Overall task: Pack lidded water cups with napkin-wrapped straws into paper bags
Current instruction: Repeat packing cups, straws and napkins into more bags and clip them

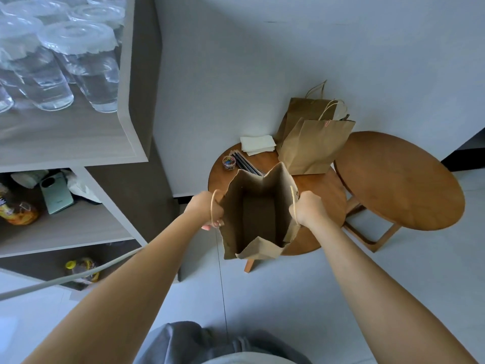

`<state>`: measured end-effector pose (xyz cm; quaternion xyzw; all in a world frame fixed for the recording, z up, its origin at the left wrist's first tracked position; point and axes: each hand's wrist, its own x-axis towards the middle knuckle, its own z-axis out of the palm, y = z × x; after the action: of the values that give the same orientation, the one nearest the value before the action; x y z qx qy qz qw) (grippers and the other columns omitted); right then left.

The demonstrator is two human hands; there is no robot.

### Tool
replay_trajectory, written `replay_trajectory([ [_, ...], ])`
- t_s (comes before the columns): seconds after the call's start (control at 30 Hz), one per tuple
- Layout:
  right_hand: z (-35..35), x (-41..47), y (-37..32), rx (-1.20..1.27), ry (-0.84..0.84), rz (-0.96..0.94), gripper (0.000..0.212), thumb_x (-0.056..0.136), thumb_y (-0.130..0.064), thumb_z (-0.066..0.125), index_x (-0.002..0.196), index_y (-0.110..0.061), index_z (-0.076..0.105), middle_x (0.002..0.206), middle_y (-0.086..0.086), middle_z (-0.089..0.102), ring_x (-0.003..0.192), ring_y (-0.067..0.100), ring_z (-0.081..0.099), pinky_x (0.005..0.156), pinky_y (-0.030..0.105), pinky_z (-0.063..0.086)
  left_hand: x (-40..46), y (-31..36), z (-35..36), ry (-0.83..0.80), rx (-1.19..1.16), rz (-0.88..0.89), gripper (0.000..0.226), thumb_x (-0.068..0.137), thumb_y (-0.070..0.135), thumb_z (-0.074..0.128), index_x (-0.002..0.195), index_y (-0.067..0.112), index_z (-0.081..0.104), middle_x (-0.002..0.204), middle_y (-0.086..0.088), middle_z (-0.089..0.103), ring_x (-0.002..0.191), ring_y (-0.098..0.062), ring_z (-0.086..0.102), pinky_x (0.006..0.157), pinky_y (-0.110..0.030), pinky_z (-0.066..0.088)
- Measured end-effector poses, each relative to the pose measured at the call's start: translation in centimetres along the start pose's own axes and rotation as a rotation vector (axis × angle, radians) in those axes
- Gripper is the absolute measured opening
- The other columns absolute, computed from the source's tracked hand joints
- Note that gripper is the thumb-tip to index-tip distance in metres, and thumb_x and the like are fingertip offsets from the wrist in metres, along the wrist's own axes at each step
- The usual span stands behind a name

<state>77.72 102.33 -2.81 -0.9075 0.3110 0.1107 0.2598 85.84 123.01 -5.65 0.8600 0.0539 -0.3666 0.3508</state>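
Observation:
An open brown paper bag [258,211] hangs over the small round wooden table [322,190], its inside bare. My left hand [206,210] grips the bag's left rim and handle. My right hand [308,208] grips the right rim and handle, so the mouth is spread wide. Behind it on the table lie dark straws [245,162], a stack of white napkins [258,144] and a small tub of coloured clips [229,163]. Several lidded clear cups of water [86,61] stand on the shelf top at upper left.
Two more paper bags [312,143] stand at the table's back against the wall. A second round wooden table [399,179] stands to the right. The shelf unit [131,127] on the left holds a green phone [56,193] and packets. A white cable [68,278] crosses below my left arm.

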Motion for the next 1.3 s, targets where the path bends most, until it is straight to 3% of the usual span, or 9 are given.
replay_trajectory([
  [0.1,0.2,1.2,0.9,0.007,-0.018,0.011,0.021,0.095,-0.013,0.052,0.111,-0.001,0.057,0.109,0.015,0.061,0.091,0.027,0.059,0.069,0.026,0.045,0.7,1.1,0.0,0.163,-0.048,0.093,0.01,0.089,0.009,0.062,0.085,0.001,0.065,0.078,-0.015,0.067,0.079,-0.03,0.069,0.077,-0.038,0.059],
  [0.17,0.5,2.3,1.4,0.026,-0.036,0.031,0.022,0.095,-0.013,0.051,0.112,-0.001,0.057,0.111,0.016,0.062,0.099,0.03,0.06,0.071,0.027,0.046,1.5,2.1,0.1,0.178,-0.071,0.097,0.011,0.091,0.011,0.063,0.088,0.002,0.066,0.083,-0.014,0.068,0.084,-0.029,0.07,0.081,-0.04,0.058],
  [0.37,1.7,6.2,1.9,0.19,-0.081,0.128,0.02,0.093,-0.008,0.052,0.112,-0.001,0.057,0.108,0.016,0.06,0.086,0.028,0.058,0.069,0.033,0.056,5.2,4.7,1.1,0.228,0.026,0.107,0.02,0.093,0.018,0.061,0.089,0.001,0.067,0.09,-0.018,0.069,0.082,-0.031,0.07,0.078,-0.037,0.059],
  [0.5,2.5,8.8,1.6,0.3,-0.103,0.186,0.008,0.091,-0.01,0.054,0.096,-0.006,0.06,0.095,0.012,0.063,0.08,0.029,0.063,0.067,0.04,0.06,7.8,5.7,1.8,0.246,0.084,0.101,0.02,0.096,0.02,0.056,0.086,0.005,0.066,0.08,-0.012,0.064,0.073,-0.026,0.066,0.062,-0.027,0.051],
  [0.63,2.8,9.8,1.3,0.258,-0.106,0.121,0.03,0.094,-0.02,0.052,0.065,-0.014,0.047,0.063,0.002,0.047,0.058,0.016,0.049,0.047,0.025,0.039,9.0,6.5,2.6,0.237,0.12,0.099,0.017,0.096,0.014,0.055,0.081,0.008,0.061,0.078,-0.008,0.06,0.07,-0.021,0.059,0.053,-0.021,0.044],
  [0.83,1.7,9.1,1.0,0.269,-0.032,0.01,0.027,0.096,-0.032,0.047,0.075,-0.018,0.053,0.073,-0.001,0.053,0.08,0.023,0.055,0.053,0.024,0.037,8.4,7.3,3.0,0.216,0.113,0.121,0.042,0.097,0.041,0.047,0.069,0.01,0.054,0.071,-0.007,0.059,0.064,-0.019,0.056,0.059,-0.027,0.045],
  [0.9,0.6,8.2,0.3,0.238,0.02,-0.051,0.025,0.096,-0.027,0.045,0.099,-0.012,0.065,0.098,0.005,0.065,0.098,0.027,0.058,0.069,0.028,0.046,7.8,7.4,2.9,0.221,0.127,0.13,0.048,0.097,0.048,0.042,0.071,0.009,0.055,0.075,-0.009,0.063,0.064,-0.019,0.057,0.06,-0.027,0.045],
  [1.0,-1.2,6.2,-1.4,0.244,0.067,-0.131,0.038,0.096,-0.02,0.043,0.13,-0.009,0.054,0.131,0.005,0.057,0.119,0.025,0.052,0.092,0.032,0.044,6.1,7.6,2.5,0.276,0.085,0.168,0.05,0.098,0.048,0.039,0.076,0.007,0.058,0.081,-0.012,0.066,0.067,-0.019,0.058,0.063,-0.029,0.048],
  [1.3,-2.9,-1.8,-9.6,0.212,0.019,-0.6,0.031,0.093,-0.019,0.051,0.12,-0.011,0.063,0.114,0.003,0.067,0.106,0.018,0.059,0.088,0.027,0.046,-4.1,5.1,-1.3,0.543,-0.06,0.334,0.025,0.091,0.029,0.052,0.078,0.011,0.064,0.079,-0.006,0.067,0.077,-0.026,0.064,0.069,-0.032,0.051],
])
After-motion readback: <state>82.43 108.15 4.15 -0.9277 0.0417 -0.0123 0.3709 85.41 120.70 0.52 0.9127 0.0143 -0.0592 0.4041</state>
